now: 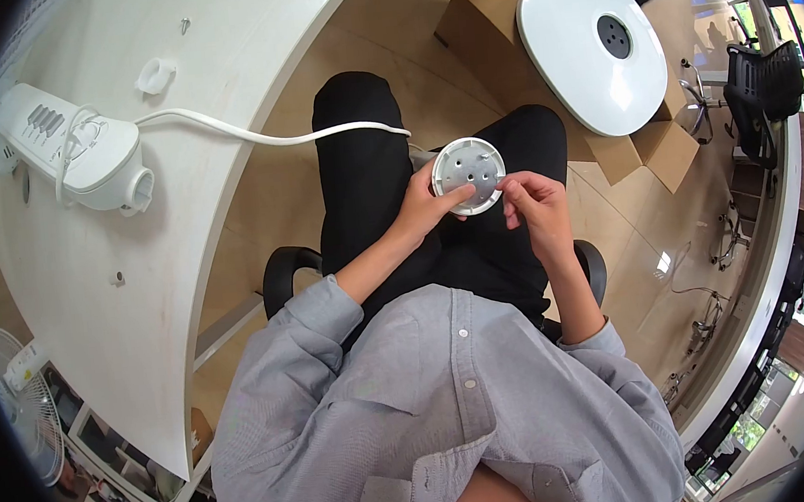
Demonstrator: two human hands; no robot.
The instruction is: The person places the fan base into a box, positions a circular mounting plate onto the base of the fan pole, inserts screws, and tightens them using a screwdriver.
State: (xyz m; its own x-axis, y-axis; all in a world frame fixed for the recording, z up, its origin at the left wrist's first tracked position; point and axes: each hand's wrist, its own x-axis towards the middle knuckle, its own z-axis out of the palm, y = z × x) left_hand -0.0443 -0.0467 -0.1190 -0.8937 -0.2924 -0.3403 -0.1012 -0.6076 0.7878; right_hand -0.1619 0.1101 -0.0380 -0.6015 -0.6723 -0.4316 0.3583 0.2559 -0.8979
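Observation:
My left hand (pixel 420 207) is closed round a round white part (pixel 449 154) over my lap, its thumb lying on the face. A grey, metal-looking disc (pixel 483 179) with several holes fills that face, which is turned up toward me. At the part's right edge, my right hand (pixel 534 205) has its thumb and fingertips pinched together; whatever is between them is too small to make out. A white cable (pixel 287 140) runs from the table toward my lap, passing over my left knee.
On the white table (pixel 133 351) to the left lie a white appliance body (pixel 78 150), a white plastic ring (pixel 155 76), a screw (pixel 184 25) and a small part (pixel 117 279). A white base plate (pixel 587 72) rests on an open cardboard box (pixel 489 43).

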